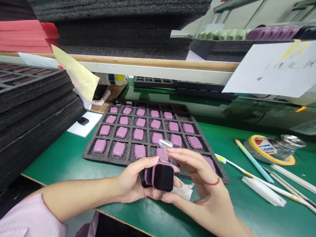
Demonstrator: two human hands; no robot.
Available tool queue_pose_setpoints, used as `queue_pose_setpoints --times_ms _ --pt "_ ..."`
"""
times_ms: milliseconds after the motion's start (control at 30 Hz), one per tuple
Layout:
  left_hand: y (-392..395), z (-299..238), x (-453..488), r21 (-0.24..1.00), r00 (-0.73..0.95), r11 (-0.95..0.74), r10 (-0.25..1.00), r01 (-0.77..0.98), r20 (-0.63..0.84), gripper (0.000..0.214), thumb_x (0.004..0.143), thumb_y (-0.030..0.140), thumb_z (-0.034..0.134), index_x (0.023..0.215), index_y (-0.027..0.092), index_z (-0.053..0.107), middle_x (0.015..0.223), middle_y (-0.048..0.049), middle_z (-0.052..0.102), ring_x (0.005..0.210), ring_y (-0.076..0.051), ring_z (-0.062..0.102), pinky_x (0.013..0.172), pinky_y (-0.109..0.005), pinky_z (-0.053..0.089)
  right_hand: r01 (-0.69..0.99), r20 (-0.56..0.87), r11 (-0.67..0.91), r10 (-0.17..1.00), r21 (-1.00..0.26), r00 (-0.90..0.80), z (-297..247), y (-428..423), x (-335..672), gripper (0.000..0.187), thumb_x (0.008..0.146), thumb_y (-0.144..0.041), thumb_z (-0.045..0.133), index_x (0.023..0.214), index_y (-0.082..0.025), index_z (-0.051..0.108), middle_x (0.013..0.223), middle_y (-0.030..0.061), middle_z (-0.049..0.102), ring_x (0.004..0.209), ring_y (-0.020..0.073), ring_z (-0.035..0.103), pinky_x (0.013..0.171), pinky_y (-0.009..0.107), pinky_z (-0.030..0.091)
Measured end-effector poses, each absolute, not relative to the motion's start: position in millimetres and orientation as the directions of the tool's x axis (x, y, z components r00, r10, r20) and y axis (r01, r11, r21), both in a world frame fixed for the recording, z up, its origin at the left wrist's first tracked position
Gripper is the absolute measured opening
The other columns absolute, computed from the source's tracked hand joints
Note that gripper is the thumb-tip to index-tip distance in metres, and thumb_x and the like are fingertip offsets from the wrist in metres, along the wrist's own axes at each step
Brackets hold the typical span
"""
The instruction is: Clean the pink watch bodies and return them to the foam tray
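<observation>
My left hand [133, 179] is closed around a small stack of smartwatch bodies with purple cases and dark glass faces. The front smartwatch [163, 177] has its black screen turned toward me. My right hand [204, 184] is at its right side, fingers apart from the thumb, with the thumb tip by the lower edge. A small clear film [166, 144] shows at the right fingertips; whether they grip it I cannot tell. Behind the hands lies a black foam tray [128, 163] with purple watch cases in its compartments. White paper [184, 191] lies partly hidden under the hands.
At left rises a stack of black foam trays [37, 108]. A white pad [85, 125] with a dark piece lies beside the tray. On the right are a tape roll [256, 140], a glass jar [288, 144], a light-blue pen [254, 161] and a white cable [247, 173]. A shelf [148, 65] spans above.
</observation>
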State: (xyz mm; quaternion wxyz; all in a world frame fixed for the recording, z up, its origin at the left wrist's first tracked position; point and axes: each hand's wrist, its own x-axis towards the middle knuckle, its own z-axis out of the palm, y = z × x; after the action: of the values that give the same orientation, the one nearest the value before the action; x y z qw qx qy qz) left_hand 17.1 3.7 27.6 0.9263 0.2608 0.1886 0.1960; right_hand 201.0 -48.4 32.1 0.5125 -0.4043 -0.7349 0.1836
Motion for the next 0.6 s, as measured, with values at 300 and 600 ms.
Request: queue_pose_setpoints --times_ms 300,600 --pt "5 27 17 0.529 0.863 0.798 0.456 -0.289 -0.216 0.048 0.078 0.055 0.073 0.101 0.013 0.073 0.084 -0.0081 0.075 0.042 -0.007 0.047 0.042 -0.023 0.021 0.318 0.631 0.625 0.769 -0.713 -0.097 28 -51 201 0.063 0.088 -0.024 0.076 0.146 -0.027 0.05 0.144 0.0099 0.055 0.136 0.0284 0.054 0.114 0.046 0.05" --pt "4 28 17 0.565 0.841 0.775 0.484 -0.283 -0.243 0.044 0.081 0.053 0.069 0.096 0.012 0.072 0.067 -0.0029 0.063 0.046 -0.009 0.049 0.043 -0.023 0.018 0.509 0.652 0.705 0.687 -0.493 -0.32 38 -75 217 0.039 0.102 -0.019 0.055 0.136 -0.034 0.064 0.123 -0.0006 0.075 0.11 0.02 0.072 0.095 0.031 0.063"
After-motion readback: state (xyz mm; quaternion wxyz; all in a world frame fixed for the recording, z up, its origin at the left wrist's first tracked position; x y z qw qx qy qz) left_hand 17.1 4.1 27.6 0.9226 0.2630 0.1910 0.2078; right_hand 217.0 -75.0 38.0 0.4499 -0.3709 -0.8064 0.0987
